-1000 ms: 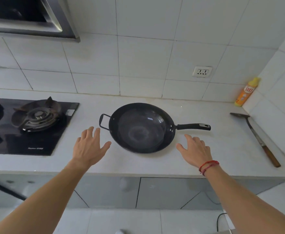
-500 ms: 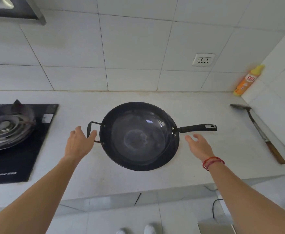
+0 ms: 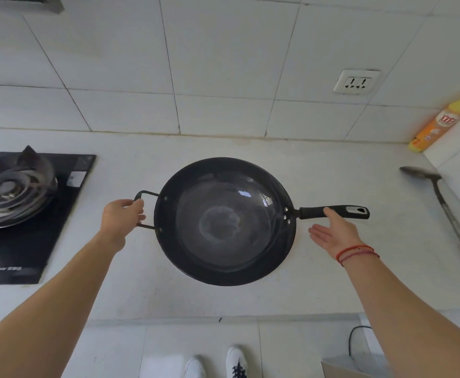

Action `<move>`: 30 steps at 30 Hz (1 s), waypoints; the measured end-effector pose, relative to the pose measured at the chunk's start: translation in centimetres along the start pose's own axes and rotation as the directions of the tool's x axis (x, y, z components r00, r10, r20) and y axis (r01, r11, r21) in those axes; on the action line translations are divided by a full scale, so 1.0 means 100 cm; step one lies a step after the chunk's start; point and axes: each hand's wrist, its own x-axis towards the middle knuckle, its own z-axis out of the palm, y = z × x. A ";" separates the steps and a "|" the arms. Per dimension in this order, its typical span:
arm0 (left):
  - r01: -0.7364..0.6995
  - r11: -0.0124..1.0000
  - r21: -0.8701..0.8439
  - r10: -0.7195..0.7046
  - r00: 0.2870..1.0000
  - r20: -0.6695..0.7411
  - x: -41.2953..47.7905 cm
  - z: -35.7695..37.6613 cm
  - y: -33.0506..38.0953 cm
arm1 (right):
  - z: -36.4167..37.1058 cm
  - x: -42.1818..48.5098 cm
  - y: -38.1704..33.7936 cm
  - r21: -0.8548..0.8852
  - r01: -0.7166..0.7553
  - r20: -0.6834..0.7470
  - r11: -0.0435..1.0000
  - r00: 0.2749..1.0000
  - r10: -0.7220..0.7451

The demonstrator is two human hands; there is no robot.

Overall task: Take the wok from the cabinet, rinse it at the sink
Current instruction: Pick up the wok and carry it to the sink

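Gas stove (image 3: 13,192) far left on countertop (image 3: 250,301). Our left hand (image 3: 122,218) curls round loop handle (image 3: 145,192) of wok (image 3: 223,222), which sits mid-counter. Our right hand (image 3: 333,234) spread flat, palm up, holding nothing, fingertips at long handle (image 3: 312,212). Spatula (image 3: 445,207), orange bottle (image 3: 441,124) far right by tiled wall (image 3: 223,64).

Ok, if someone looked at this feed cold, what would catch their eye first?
The big black wok in the middle of the counter, with the left hand curled round its loop handle and the right hand open, palm up, by the long handle. After that, the gas burner at far left, and the orange bottle in the right corner with a metal spatula lying in front of it.
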 end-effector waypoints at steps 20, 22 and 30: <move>0.056 0.996 0.075 -0.056 0.998 -0.001 0.017 0.002 0.015 | 0.021 0.049 0.008 0.306 0.004 0.053 0.952 0.998 -0.021; 0.061 0.992 0.113 -0.061 0.998 -0.007 0.016 0.001 0.016 | 0.023 0.051 0.006 0.307 0.017 0.052 0.951 0.998 -0.034; 0.020 0.994 0.112 -0.018 1.000 -0.024 0.002 -0.014 0.031 | 0.032 0.038 -0.010 0.300 0.063 0.073 0.952 0.993 -0.088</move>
